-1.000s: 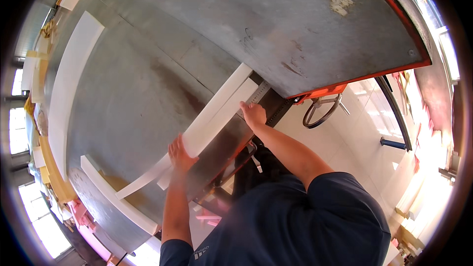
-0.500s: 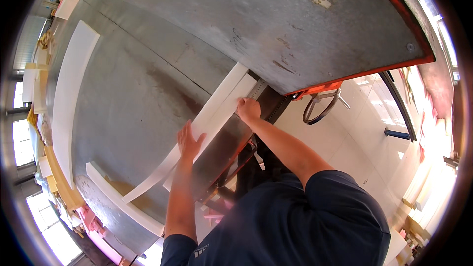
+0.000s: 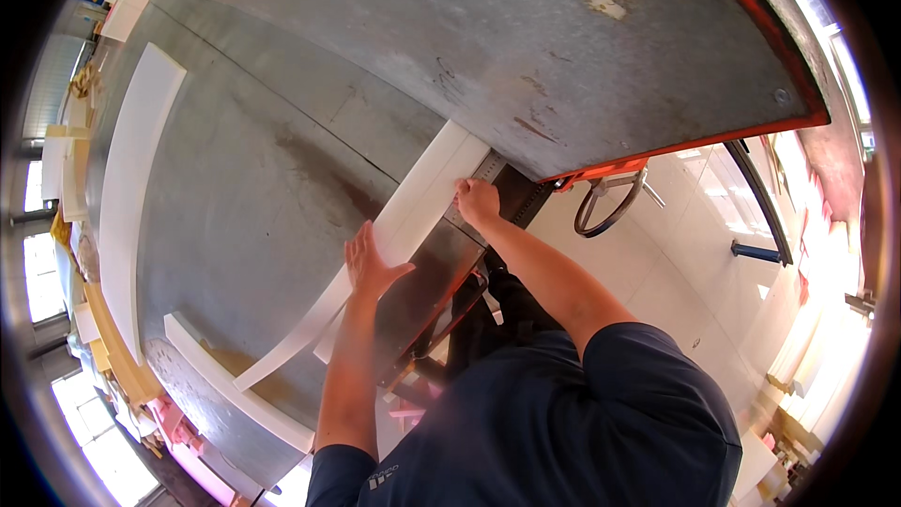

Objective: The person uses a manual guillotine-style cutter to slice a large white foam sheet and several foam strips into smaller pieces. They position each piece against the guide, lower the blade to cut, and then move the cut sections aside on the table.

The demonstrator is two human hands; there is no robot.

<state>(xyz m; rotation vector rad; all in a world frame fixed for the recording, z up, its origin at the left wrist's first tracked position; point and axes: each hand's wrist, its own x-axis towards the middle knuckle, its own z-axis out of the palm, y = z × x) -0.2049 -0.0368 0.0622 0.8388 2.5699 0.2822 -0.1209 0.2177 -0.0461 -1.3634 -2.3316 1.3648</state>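
Observation:
Two long white foam-like strips [image 3: 421,195] lie side by side on a grey metal table [image 3: 235,178]. Their far ends sit level near the lower edge of a big upright grey plate [image 3: 526,56]; toward me they spread apart and one curves left. My left hand [image 3: 369,263] rests at the strips' middle, fingers stretched and thumb spread, gripping nothing. Curled into a fist, my right hand [image 3: 479,201] is at the right strip's outer edge, near the far end. Its fingertips are hidden, and it seems to touch the edge rather than wrap round it.
More white strips lie on the table: a curved one [image 3: 239,383] at the near left and a wide one [image 3: 134,197] at the far left. A handwheel [image 3: 608,207] sits below the plate's red-edged rim at right. Yellow and pink offcuts [image 3: 122,343] line the left side.
The right strip has slid along toward the plate and closed up against the other, so their far ends now line up. My left hand's thumb has spread and its fingers have lifted slightly.

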